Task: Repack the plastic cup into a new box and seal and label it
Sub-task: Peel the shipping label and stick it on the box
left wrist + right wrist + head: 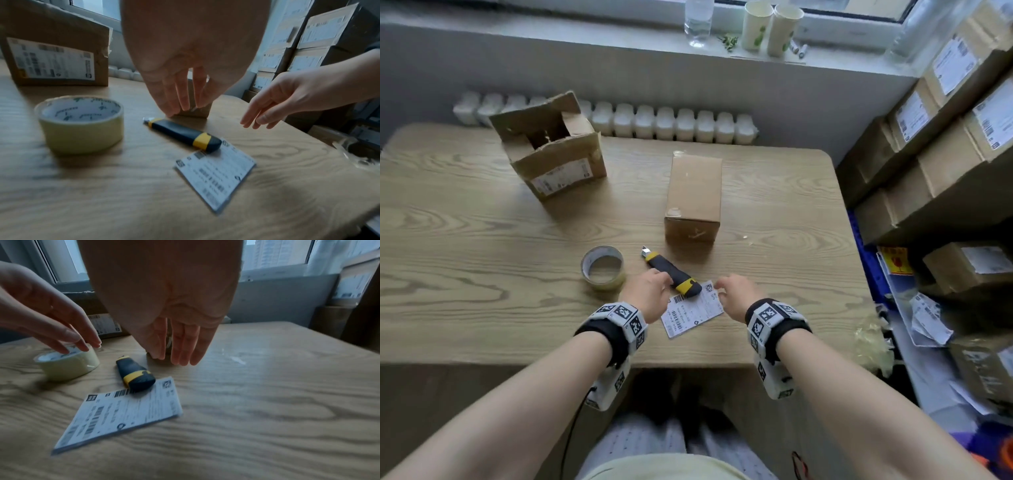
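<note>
A taped-up brown box (693,197) lies in the middle of the wooden table (465,222). A torn old box (549,145) with open flaps stands at the back left. Near the front edge lies a white shipping label (693,313) (216,177) (125,413), with the end of a black and yellow utility knife (673,272) (183,134) (135,374) resting on its far corner. My left hand (649,296) (180,100) hovers over the label's left side, fingers straight, holding nothing. My right hand (738,296) (176,350) hovers over its right side, also empty. No plastic cup shows.
A roll of clear tape (603,269) (82,123) (68,364) stands left of the knife. Stacked labelled cartons (945,137) fill the right side. Two paper cups (772,27) and a water bottle (698,20) stand on the windowsill, above a radiator (654,123).
</note>
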Demonstrator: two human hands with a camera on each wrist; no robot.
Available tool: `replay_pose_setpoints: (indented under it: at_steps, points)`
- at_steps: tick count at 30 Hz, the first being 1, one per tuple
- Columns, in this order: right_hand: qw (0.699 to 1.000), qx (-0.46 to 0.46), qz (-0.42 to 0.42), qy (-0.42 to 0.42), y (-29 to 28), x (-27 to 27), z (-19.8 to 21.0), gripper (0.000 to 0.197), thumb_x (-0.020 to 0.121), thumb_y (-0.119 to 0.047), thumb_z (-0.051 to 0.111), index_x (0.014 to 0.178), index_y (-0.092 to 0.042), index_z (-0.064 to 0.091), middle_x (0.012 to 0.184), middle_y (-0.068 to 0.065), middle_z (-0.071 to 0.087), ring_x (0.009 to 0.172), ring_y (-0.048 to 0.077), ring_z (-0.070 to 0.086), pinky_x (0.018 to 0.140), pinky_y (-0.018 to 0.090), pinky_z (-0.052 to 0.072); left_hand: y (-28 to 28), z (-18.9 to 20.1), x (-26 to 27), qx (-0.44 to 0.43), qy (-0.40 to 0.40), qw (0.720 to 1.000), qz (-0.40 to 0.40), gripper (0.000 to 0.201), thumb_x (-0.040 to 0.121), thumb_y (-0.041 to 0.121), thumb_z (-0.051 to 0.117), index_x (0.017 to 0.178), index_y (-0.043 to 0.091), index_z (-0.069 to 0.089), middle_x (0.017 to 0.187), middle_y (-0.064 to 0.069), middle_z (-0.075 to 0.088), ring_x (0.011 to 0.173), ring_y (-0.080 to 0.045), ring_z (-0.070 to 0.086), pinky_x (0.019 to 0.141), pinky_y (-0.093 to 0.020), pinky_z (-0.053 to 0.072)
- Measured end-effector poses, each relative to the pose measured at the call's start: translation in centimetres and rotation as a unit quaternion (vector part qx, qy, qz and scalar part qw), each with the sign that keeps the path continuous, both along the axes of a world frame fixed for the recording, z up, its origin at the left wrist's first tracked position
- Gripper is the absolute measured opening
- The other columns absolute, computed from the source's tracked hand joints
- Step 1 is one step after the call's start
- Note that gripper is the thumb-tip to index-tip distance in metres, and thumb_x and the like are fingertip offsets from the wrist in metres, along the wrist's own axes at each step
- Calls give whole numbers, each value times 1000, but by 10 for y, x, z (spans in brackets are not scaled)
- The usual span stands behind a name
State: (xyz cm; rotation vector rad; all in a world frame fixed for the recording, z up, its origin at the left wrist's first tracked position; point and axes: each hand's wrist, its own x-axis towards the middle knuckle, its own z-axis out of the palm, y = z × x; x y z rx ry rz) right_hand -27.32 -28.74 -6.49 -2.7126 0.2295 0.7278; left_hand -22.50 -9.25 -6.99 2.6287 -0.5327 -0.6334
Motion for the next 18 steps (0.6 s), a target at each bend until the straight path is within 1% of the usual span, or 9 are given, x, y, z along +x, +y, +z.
replay_pose_setpoints:
  at_steps: [2, 4, 5, 7, 9, 11, 14, 16, 18]
  points:
    - [1000, 24, -4, 10, 1, -8, -12, 35, 96, -17, 43, 129, -17, 53, 132, 9, 50, 121, 27, 48, 97, 33, 40, 2, -11, -14, 13, 7, 1000, -1, 29, 92, 20, 46, 118, 17, 59, 125, -1, 55, 113, -24, 52, 91, -35, 44]
    - [998, 55, -29, 9, 2, -13, -24, 35, 94, -14, 44, 129, -15, 52, 134, 9, 49, 124, 25, 46, 101, 32, 36, 2, -23, -26, 22, 17, 1000, 0, 30, 93, 20, 46, 121, 19, 57, 134, 0, 49, 119, -23, 48, 93, -35, 43]
    - [996, 69, -49, 3, 3, -14, -30, 36, 93, -13, 45, 128, -14, 52, 134, 8, 48, 125, 24, 45, 103, 31, 34, 2, -30, -32, 30, 31, 999, 0, 34, 93, 20, 46, 126, 21, 54, 142, 0, 42, 125, -22, 44, 97, -35, 41]
    - [992, 87, -90, -13, 2, -16, -41, 37, 92, -11, 48, 129, -12, 51, 135, 9, 47, 126, 23, 44, 106, 31, 32, 3, -44, -43, 61, 58, 996, -16, 44, 94, 22, 44, 138, 26, 43, 154, 0, 24, 138, -21, 29, 108, -35, 32]
    - [988, 99, -118, -22, 1, -18, -48, 39, 91, -13, 51, 130, -11, 49, 134, 9, 48, 124, 23, 45, 106, 32, 34, 3, -55, -53, 103, 56, 992, -55, 50, 95, 28, 41, 144, 31, 31, 157, -3, 10, 144, -22, 13, 114, -38, 22]
    - [984, 115, -134, -29, -2, -18, -53, 41, 90, -14, 54, 130, -10, 49, 132, 9, 49, 120, 23, 48, 105, 33, 37, 7, -63, -61, 132, 45, 987, -86, 54, 95, 33, 40, 146, 34, 22, 158, -3, 0, 145, -23, 4, 116, -41, 16]
    - [977, 140, -156, -32, -5, -15, -58, 43, 87, -12, 59, 129, -11, 50, 130, 8, 49, 119, 21, 50, 105, 33, 39, 16, -70, -69, 123, 22, 984, -127, 55, 95, 33, 40, 146, 36, 19, 158, -1, -3, 146, -21, 1, 117, -39, 11]
    - [978, 139, -155, -31, -5, -14, -61, 47, 83, -11, 64, 128, -13, 51, 128, 7, 49, 116, 20, 51, 102, 32, 41, 19, -72, -70, 114, 23, 980, -160, 55, 95, 30, 40, 146, 35, 20, 158, -1, -3, 146, -20, -1, 118, -38, 9]
    - [980, 139, -144, -22, -5, -14, -62, 53, 80, -11, 70, 128, -16, 50, 128, 4, 47, 114, 18, 51, 99, 32, 44, 20, -73, -69, 102, 19, 979, -175, 54, 95, 27, 40, 145, 34, 24, 158, -2, -1, 146, -20, 1, 118, -36, 8]
